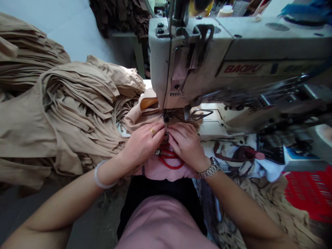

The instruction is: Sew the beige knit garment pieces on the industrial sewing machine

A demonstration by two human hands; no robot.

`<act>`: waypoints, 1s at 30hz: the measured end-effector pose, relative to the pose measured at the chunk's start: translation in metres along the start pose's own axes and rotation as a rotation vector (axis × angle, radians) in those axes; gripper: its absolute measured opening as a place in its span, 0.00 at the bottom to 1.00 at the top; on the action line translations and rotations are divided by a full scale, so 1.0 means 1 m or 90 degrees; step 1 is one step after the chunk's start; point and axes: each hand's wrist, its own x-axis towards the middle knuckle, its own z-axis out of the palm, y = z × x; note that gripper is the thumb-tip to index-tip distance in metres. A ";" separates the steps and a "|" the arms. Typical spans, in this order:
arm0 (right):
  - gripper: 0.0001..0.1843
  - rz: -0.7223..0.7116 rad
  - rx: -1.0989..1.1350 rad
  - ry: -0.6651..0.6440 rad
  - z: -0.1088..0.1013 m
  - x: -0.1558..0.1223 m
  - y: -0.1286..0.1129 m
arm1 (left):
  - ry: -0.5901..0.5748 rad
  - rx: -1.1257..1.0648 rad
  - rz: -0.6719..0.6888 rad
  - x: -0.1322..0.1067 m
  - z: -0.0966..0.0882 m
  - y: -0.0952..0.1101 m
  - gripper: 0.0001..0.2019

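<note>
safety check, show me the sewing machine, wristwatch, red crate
sewing machine (241,68), head view, on the BAOYU lettering
wristwatch (211,168), head view, on the metal band
red crate (310,193), head view, on its slotted side

Sewing table with stacked beige fabric and a BAOYU machine

Tan fabric is seen heaped in plain, unpatterned folds. A pale pink cloth is crossed by a thin red loop. Red lettering is borne on the grey sewing machine, and a red lattice pattern is shown by the crate.
</note>
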 end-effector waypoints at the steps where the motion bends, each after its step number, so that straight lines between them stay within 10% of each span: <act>1: 0.11 0.005 -0.006 -0.003 0.000 0.001 0.001 | 0.003 -0.001 -0.007 0.001 0.000 0.000 0.11; 30: 0.18 0.041 0.002 -0.151 -0.004 0.007 0.018 | 0.003 -0.008 -0.034 0.008 0.002 -0.007 0.14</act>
